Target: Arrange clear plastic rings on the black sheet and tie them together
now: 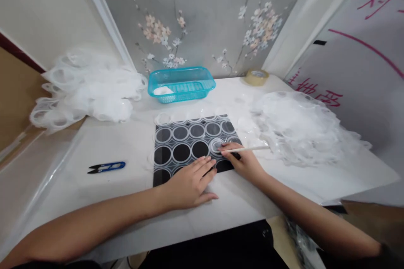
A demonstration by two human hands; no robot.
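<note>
A black sheet patterned with pale rings (181,151) lies flat in front of me. My left hand (192,183) rests palm down on its lower part, fingers stretched out. My right hand (240,159) is closed around a thin white stick (252,149), which points out to the right. Its fingertips touch the sheet's right side, beside a translucent pale disc (216,146) that lies over one ring. Both hands cover part of the sheet's lower rows.
Piles of translucent white ring-cut film stand at left (91,88) and right (299,126). Behind the sheet is a turquoise basket (202,94) with something white inside. A tape roll (257,77) sits at the back; blue thread snips (107,167) lie at left.
</note>
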